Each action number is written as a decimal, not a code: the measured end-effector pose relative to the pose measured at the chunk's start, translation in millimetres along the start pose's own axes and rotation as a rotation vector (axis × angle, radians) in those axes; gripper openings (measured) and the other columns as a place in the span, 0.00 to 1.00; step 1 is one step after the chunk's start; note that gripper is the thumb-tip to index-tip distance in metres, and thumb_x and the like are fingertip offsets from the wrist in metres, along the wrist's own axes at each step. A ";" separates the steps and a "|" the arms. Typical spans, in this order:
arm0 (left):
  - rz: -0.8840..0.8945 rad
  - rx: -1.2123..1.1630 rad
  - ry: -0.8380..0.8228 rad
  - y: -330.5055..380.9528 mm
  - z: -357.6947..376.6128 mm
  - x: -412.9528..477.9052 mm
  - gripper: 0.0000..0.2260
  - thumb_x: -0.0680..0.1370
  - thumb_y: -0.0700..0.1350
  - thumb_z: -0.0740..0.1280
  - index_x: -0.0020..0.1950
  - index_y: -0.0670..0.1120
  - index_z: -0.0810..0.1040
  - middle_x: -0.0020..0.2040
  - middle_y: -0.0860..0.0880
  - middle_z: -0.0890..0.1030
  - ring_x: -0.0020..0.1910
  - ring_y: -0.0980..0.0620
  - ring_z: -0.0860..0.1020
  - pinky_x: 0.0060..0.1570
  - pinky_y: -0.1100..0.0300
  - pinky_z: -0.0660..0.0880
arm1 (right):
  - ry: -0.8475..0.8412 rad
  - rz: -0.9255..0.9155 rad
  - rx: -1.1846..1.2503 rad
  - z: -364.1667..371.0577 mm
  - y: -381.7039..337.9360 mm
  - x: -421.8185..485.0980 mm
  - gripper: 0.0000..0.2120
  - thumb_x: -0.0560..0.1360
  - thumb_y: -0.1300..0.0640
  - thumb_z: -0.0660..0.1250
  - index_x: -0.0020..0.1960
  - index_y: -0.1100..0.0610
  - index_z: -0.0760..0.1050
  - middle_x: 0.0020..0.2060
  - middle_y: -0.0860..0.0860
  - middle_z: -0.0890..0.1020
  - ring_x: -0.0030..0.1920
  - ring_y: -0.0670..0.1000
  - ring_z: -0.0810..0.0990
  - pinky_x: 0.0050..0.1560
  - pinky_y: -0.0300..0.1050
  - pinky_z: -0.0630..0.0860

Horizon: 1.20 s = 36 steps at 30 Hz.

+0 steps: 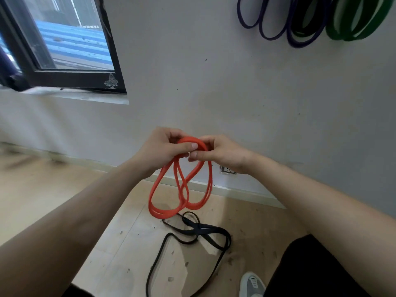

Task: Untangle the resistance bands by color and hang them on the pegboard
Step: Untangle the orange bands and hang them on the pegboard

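Between both hands' fingers point(188, 146), orange bands point(182, 189)

A dark-framed window point(64, 39) sits at the upper left of a scuffed grey wall point(214, 82), above a pale sill point(85, 96). A socket point(228, 169) sits low on the wall, just above the baseboard point(246, 192). A grey shoe point(252, 285) rests on the marked wooden floor point(128, 243).

The orange band point(163, 213) looks like matt rubber, faintly textured. At 6 o'clock the black bands point(194, 227) are the same dull rubber, lying on a floor point(120, 243) of pale wood planks — smooth but scuffed and speckled. The wall point(214, 82) is matt paint, marked. At 1 o'clock the purple bands point(272, 37) and green bands point(336, 32) look matt too. The window frame point(75, 79) at 10 o'clock is dark and smooth.
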<state>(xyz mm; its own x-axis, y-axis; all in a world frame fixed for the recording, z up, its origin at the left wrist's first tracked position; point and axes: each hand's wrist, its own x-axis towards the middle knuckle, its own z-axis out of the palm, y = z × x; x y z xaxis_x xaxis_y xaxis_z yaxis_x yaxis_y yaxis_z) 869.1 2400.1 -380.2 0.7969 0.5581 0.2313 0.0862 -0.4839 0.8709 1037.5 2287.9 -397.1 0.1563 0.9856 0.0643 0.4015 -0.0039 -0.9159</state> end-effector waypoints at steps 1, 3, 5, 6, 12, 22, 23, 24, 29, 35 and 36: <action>0.007 -0.001 0.004 0.0 -2.3 -0.7 0.07 0.75 0.44 0.76 0.52 0.44 0.86 0.44 0.42 0.86 0.46 0.44 0.85 0.50 0.53 0.84 | 0.014 -0.011 -0.019 1.7 -1.6 0.3 0.11 0.77 0.58 0.72 0.58 0.61 0.81 0.47 0.57 0.86 0.50 0.53 0.86 0.55 0.44 0.80; -0.004 0.003 -0.010 -1.9 -8.6 -2.4 0.08 0.75 0.45 0.76 0.53 0.45 0.86 0.44 0.44 0.87 0.46 0.46 0.85 0.50 0.54 0.84 | 0.041 -0.020 -0.022 -0.4 -3.7 -0.8 0.10 0.78 0.57 0.71 0.55 0.62 0.81 0.42 0.56 0.86 0.45 0.52 0.86 0.50 0.40 0.78; -0.027 0.055 -0.066 -4.3 -13.7 -4.9 0.09 0.75 0.44 0.76 0.54 0.45 0.85 0.44 0.45 0.87 0.45 0.47 0.86 0.50 0.55 0.84 | 0.056 -0.027 0.012 -6.3 -6.8 -3.4 0.11 0.78 0.59 0.71 0.54 0.65 0.79 0.40 0.58 0.85 0.43 0.52 0.85 0.48 0.40 0.79; -0.035 0.091 -0.096 -5.0 -15.0 -5.8 0.08 0.75 0.43 0.76 0.54 0.45 0.85 0.44 0.45 0.87 0.45 0.47 0.86 0.50 0.56 0.84 | 0.053 -0.032 0.016 -9.8 -8.8 -4.9 0.11 0.78 0.59 0.71 0.54 0.67 0.79 0.39 0.58 0.84 0.42 0.51 0.85 0.47 0.40 0.79; 0.000 0.215 -0.129 -1.0 -16.7 -4.7 0.06 0.75 0.43 0.76 0.51 0.46 0.85 0.42 0.47 0.86 0.42 0.52 0.85 0.45 0.64 0.81 | 0.082 -0.032 0.018 -25.4 -9.6 -11.5 0.07 0.77 0.59 0.72 0.52 0.62 0.81 0.39 0.55 0.84 0.42 0.52 0.84 0.49 0.43 0.81; -0.022 -0.069 -0.007 11.7 -18.1 -2.8 0.07 0.77 0.41 0.74 0.53 0.40 0.85 0.41 0.42 0.84 0.40 0.50 0.84 0.43 0.60 0.81 | 0.006 0.033 0.106 4.1 -2.2 -9.8 0.15 0.74 0.58 0.75 0.59 0.59 0.79 0.53 0.56 0.84 0.55 0.55 0.83 0.57 0.49 0.81; -0.018 -0.104 0.002 13.1 -17.5 -2.7 0.08 0.77 0.40 0.73 0.53 0.38 0.84 0.40 0.43 0.83 0.39 0.51 0.83 0.42 0.62 0.81 | -0.015 0.036 0.145 8.9 -3.8 -8.9 0.17 0.73 0.58 0.76 0.60 0.58 0.78 0.53 0.53 0.84 0.54 0.53 0.84 0.56 0.47 0.80; -0.011 -0.138 0.016 14.8 -16.4 -3.2 0.08 0.77 0.39 0.72 0.54 0.36 0.83 0.40 0.43 0.83 0.38 0.52 0.83 0.41 0.62 0.80 | -0.034 0.041 0.189 13.2 -5.3 -8.1 0.19 0.72 0.57 0.76 0.61 0.57 0.77 0.52 0.52 0.84 0.54 0.52 0.84 0.56 0.47 0.80; -0.003 -0.300 0.160 19.8 -15.0 -2.6 0.07 0.78 0.40 0.71 0.54 0.37 0.83 0.41 0.44 0.83 0.39 0.52 0.83 0.42 0.60 0.82 | -0.086 0.057 0.333 26.9 -8.9 -6.6 0.18 0.72 0.57 0.76 0.59 0.56 0.76 0.47 0.56 0.84 0.53 0.58 0.85 0.58 0.55 0.80; -0.023 -0.435 0.282 23.3 -10.9 -0.8 0.02 0.78 0.40 0.72 0.50 0.42 0.83 0.38 0.47 0.83 0.38 0.54 0.82 0.42 0.60 0.81 | 0.124 0.057 0.256 46.7 -12.1 -1.7 0.21 0.70 0.56 0.79 0.58 0.62 0.78 0.53 0.60 0.83 0.51 0.59 0.86 0.58 0.54 0.82; -0.021 -0.442 0.292 24.2 -11.6 -0.3 0.03 0.78 0.40 0.72 0.50 0.42 0.84 0.38 0.48 0.83 0.39 0.54 0.82 0.43 0.59 0.82 | 0.160 0.054 0.254 49.1 -12.3 -0.3 0.19 0.70 0.57 0.78 0.57 0.64 0.78 0.50 0.61 0.83 0.49 0.59 0.86 0.55 0.52 0.83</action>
<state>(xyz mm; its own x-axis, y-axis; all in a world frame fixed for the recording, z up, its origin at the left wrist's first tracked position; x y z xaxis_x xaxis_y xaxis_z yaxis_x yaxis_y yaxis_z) 864.0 2396.1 -354.1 0.5926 0.7595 0.2681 -0.2106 -0.1752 0.9617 988.2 2296.0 -405.4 0.3192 0.9460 0.0561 0.1536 0.0068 -0.9881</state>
